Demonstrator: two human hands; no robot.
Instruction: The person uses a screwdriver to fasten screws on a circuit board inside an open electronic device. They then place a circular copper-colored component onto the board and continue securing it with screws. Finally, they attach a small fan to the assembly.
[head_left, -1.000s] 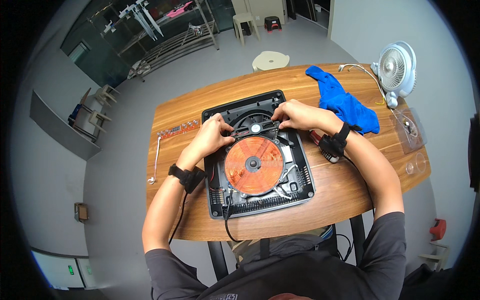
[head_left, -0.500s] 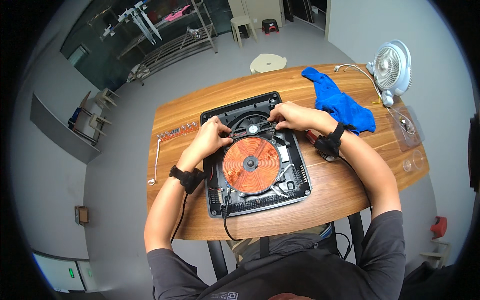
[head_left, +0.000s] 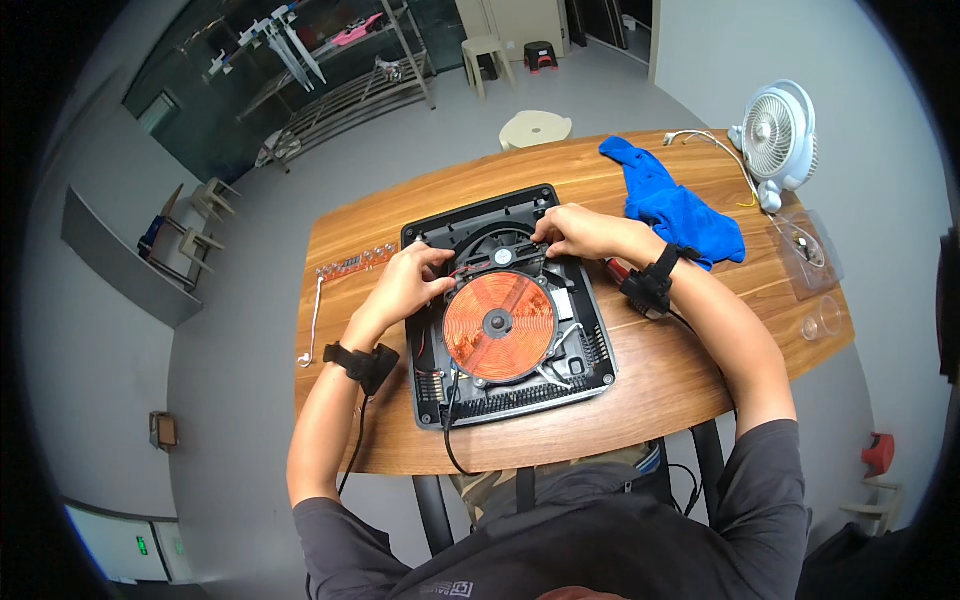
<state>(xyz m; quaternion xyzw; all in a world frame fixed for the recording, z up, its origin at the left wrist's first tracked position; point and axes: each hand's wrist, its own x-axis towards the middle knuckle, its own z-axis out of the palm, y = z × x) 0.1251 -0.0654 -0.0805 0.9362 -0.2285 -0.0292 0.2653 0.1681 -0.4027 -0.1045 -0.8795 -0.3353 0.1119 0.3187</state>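
Note:
An opened induction cooker (head_left: 590,395) lies on the table with its inside facing up. Its round copper coil (head_left: 530,335) sits in the middle, and a black cooling fan (head_left: 505,257) is just beyond it. Beside the fan's left edge is my left hand (head_left: 408,282), its thumb and fingers apart and nothing seen between them. My right hand (head_left: 585,232) pinches the fan's right end, the fingertips partly hidden. Thin red and black wires run near the fan's left side.
A red circuit board (head_left: 360,262) with a white cable lies at the left. On the right are a blue cloth (head_left: 685,215), a white fan (head_left: 778,135), a clear tray (head_left: 805,250), a clear cup (head_left: 822,318), and a red object (head_left: 617,270) partly hidden by my right wrist.
My left fingers have come off the fan's left edge and spread apart, the hand shifting slightly left. The right hand stays at the fan's right end.

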